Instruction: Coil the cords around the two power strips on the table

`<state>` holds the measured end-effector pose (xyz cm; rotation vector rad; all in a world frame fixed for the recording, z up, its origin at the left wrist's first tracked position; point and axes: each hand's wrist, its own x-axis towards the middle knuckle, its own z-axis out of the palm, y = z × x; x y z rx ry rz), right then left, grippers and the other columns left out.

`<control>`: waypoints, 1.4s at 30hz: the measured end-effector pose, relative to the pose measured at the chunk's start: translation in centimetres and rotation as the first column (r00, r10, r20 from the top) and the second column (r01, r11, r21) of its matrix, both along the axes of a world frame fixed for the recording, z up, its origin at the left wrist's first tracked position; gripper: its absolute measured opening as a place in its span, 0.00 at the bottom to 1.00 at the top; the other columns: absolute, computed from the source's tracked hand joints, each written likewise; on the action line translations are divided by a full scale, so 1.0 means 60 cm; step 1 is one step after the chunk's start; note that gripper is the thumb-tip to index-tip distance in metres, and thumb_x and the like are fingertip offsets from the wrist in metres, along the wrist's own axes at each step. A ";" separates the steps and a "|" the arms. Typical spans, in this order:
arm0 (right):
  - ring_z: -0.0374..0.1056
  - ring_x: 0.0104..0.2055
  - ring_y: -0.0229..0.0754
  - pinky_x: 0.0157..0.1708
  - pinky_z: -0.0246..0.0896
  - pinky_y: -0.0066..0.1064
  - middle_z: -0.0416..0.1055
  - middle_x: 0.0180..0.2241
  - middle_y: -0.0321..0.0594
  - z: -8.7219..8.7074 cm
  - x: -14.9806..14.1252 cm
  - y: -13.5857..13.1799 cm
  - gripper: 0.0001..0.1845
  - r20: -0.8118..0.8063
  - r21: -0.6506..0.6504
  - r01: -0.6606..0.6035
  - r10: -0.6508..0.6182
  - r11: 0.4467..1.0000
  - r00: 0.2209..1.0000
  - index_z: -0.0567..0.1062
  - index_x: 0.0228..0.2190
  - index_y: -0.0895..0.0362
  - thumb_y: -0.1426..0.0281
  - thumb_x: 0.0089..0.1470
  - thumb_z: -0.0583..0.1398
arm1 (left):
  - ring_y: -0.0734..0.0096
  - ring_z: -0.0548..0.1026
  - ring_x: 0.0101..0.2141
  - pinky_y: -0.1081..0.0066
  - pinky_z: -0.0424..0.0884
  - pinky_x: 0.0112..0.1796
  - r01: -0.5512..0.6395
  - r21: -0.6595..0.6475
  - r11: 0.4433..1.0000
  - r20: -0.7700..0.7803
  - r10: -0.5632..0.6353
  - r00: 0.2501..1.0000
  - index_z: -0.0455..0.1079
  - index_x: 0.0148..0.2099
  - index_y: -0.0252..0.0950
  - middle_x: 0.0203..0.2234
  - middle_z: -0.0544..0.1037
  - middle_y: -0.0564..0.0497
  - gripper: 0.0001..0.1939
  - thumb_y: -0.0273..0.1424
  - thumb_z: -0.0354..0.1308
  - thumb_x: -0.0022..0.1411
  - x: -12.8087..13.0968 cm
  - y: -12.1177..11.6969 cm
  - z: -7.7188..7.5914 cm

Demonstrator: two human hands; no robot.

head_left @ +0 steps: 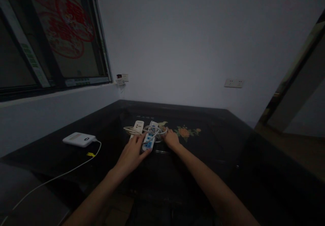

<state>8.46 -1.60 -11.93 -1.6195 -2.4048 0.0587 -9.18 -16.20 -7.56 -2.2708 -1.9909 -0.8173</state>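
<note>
Two power strips lie side by side on the dark table. One is a white power strip with blue sockets point(148, 144); a plain white power strip point(138, 126) is at its left. My left hand point(132, 153) grips the near end of the blue-socket strip, thumb at its bottom end and fingers along its left side, covering the lower part of the plain strip. Loops of white cable point(152, 131) lie across the blue-socket strip. My right hand point(172, 140) is closed on these loops at the strip's right; its fingertips are partly hidden. Another cable coil point(130, 130) crosses the plain strip.
A white power bank point(79, 139) lies on the left of the glossy black table point(203, 158), its white cord running off the near left edge. A yellow tag point(90, 154) is beside the cord. Wall sockets point(234, 83) and a window point(76, 33) are behind.
</note>
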 end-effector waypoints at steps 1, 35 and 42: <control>0.56 0.60 0.49 0.54 0.55 0.37 0.56 0.61 0.51 -0.004 0.006 -0.001 0.28 -0.013 0.015 -0.019 0.020 1.000 1.000 0.54 0.62 0.57 0.63 0.63 0.48 | 0.52 0.65 0.55 0.58 0.61 0.53 0.044 0.076 0.996 -0.022 -0.042 0.999 0.56 0.64 0.41 0.55 0.66 0.41 0.32 0.43 0.53 0.60 0.011 0.009 0.010; 0.46 0.66 0.47 0.63 0.38 0.48 0.52 0.64 0.53 -0.038 0.049 -0.028 0.27 -0.147 -0.095 -0.315 0.300 0.944 0.943 0.56 0.61 0.62 0.75 0.60 0.50 | 0.43 0.37 0.65 0.40 0.29 0.57 0.099 -0.109 0.989 -0.263 -0.125 0.957 0.59 0.63 0.42 0.67 0.40 0.39 0.37 0.40 0.62 0.51 0.055 0.142 -0.072; 0.57 0.62 0.45 0.60 0.50 0.38 0.64 0.58 0.51 -0.028 0.136 -0.102 0.23 -0.332 -0.092 -0.358 0.311 0.929 0.891 0.68 0.55 0.62 0.74 0.57 0.53 | 0.42 0.37 0.65 0.39 0.33 0.57 0.149 -0.038 0.988 -0.227 -0.154 0.962 0.52 0.65 0.52 0.68 0.37 0.44 0.40 0.41 0.62 0.53 0.042 0.132 -0.060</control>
